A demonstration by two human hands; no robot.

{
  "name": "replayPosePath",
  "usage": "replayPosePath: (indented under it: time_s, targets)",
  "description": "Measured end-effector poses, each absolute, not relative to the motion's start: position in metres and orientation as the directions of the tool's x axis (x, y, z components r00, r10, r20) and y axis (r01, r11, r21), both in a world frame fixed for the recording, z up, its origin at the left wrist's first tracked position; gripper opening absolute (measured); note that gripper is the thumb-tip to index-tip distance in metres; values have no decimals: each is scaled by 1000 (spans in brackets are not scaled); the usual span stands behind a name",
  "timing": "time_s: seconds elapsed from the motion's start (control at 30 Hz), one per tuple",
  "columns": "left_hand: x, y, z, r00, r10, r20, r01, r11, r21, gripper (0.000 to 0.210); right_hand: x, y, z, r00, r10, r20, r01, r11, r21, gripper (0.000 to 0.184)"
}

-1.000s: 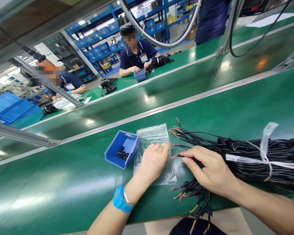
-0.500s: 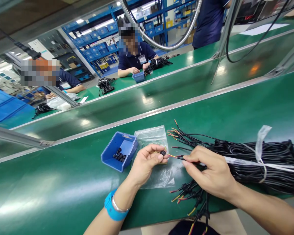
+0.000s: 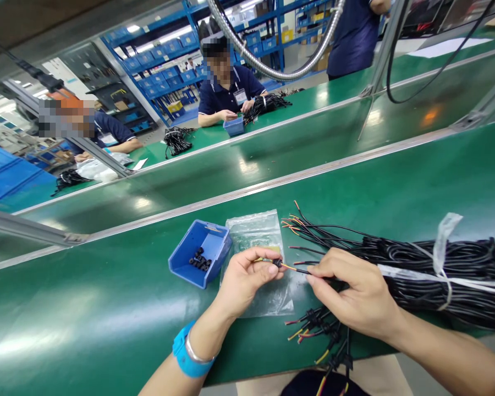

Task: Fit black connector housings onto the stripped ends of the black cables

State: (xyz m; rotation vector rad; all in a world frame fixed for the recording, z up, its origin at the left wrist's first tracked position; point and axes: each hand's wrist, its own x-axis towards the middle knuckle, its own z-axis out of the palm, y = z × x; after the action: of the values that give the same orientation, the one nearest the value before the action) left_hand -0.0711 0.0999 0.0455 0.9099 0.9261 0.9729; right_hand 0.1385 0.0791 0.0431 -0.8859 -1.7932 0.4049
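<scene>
My left hand pinches a small black ring between thumb and fingers, above a clear plastic bag. My right hand holds a thin black cable near its stripped end. The cable's coloured wire tips pass through the ring toward my left fingers. The cable comes from a big bundle of black cables tied with white tape, lying to the right. Left of my hands stands a blue bin with several black rings inside.
Several cables fitted with rings lie at the front edge of the green bench. Beyond a metal rail, two seated people and one standing person work at another green bench with cable bundles and a blue bin.
My left hand lifted off the plastic bag with a ring and met the cable end. The wire tips now poke through the ring.
</scene>
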Motion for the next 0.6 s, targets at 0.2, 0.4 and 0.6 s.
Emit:
replayPosePath:
  time_s: [0.2,0.4,0.6]
  targets:
    - [-61,91,47,244,961,-128,-127,163,978,26,138,79,41,-230,730,644,402,674,-620,14]
    - [-54,84,43,282,931,-230,-170,285,943,36,139,80,39,-290,731,618,422,677,-603,12]
    - [-55,77,36,251,968,14,25,-21,999,15,140,79,36,-395,695,601,419,718,-555,18]
